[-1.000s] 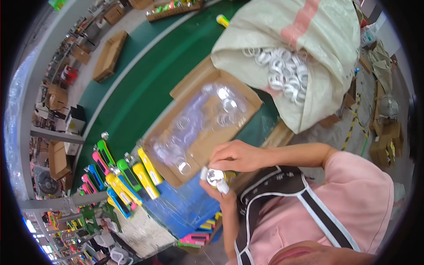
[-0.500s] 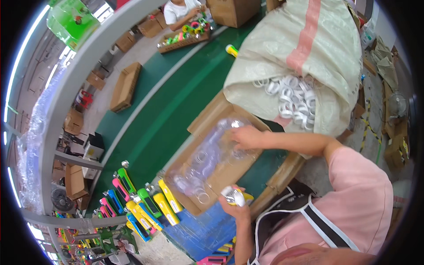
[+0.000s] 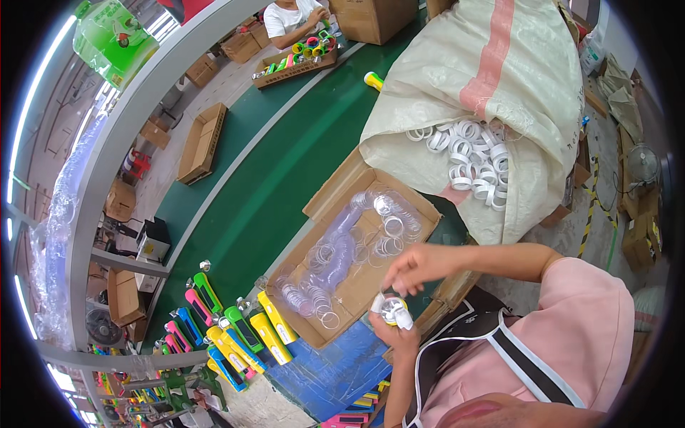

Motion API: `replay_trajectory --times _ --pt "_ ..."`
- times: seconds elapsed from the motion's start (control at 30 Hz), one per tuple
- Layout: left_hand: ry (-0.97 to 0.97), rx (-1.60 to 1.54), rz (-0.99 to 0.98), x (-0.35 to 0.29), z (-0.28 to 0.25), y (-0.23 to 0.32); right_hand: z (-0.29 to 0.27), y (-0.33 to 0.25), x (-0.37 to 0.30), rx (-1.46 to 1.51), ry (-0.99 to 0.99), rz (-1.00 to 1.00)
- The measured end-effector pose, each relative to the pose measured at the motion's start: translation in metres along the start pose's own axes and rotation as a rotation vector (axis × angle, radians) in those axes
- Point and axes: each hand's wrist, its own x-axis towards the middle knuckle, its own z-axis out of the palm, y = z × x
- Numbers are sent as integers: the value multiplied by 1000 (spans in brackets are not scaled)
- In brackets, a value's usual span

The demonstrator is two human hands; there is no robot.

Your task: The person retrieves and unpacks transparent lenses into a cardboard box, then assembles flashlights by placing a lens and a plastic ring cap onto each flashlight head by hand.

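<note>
- Support: our left grip wraps the silver-faced piece near the carton; we steady it.
- Alignment: our right grip half-curls nearby; we cannot tell its load; we centre it first.

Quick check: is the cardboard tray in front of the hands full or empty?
Neither: the cardboard tray is partly filled. Clear round pieces lie in curved rows inside, with bare cardboard between them.

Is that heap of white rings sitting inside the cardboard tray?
No, the white rings lie at the mouth of the pale sack, while the cardboard tray holds clear rings.
</note>
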Motion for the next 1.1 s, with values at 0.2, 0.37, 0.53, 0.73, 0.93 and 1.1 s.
replay_trajectory --times 0.2,0.37,0.53,0.73,0.93,1.1 --pt "-210 45 50 -5 -4 2 5 10 -24 -16 -53 63" --pt "-346 263 223 6 -1 16 3 1 -27 -203 9 55" --pt "-288 198 281 15 5 10 -19 1 -28 -437 164 -194" --pt "-257 232 334 14 20 17 -198 -14 -8 -1051 955 -273" --pt "-112 400 270 13 2 14 -294 38 62 -1984 879 72" --pt "494 150 103 120 -263 50 -285 25 44 -2008 818 34"
